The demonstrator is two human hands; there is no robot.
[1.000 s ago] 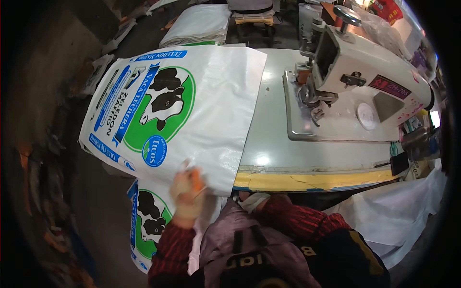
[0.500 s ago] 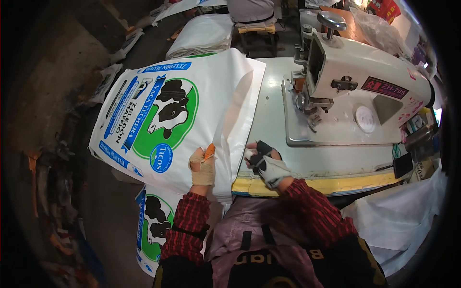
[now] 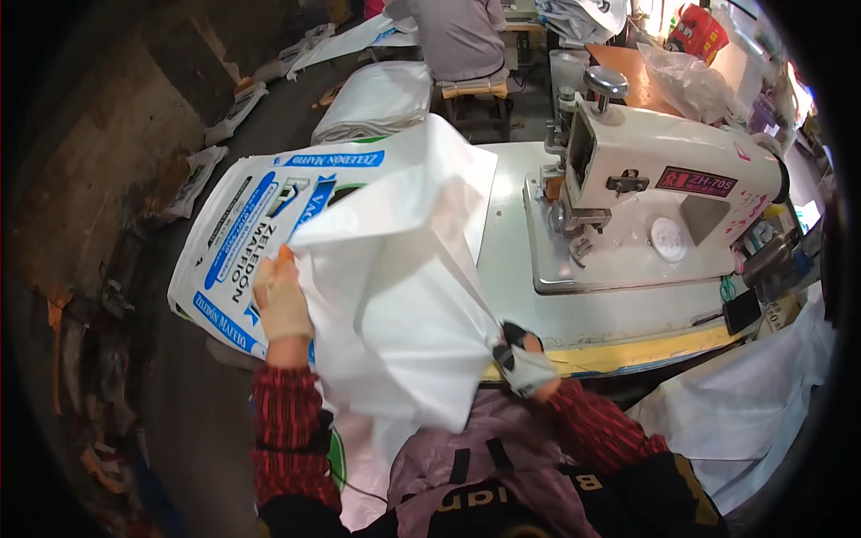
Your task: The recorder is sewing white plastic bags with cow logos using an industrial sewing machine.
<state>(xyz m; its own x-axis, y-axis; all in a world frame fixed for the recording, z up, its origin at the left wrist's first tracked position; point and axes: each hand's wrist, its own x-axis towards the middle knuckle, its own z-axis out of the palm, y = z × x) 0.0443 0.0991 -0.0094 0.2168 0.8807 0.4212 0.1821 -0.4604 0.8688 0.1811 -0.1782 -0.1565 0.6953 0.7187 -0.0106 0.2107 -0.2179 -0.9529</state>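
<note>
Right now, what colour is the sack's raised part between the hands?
Plain white; the sack's raised part shows best in the head view.

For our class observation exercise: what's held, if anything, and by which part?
The white sack: left hand at its raised layer's left edge, right hand at the right.

Lit brightest at upper right; dim along left wall. Glare on metal knob, sheen on desk. Softly shadowed in white sack folds. Bowed, black toward rim.
</note>
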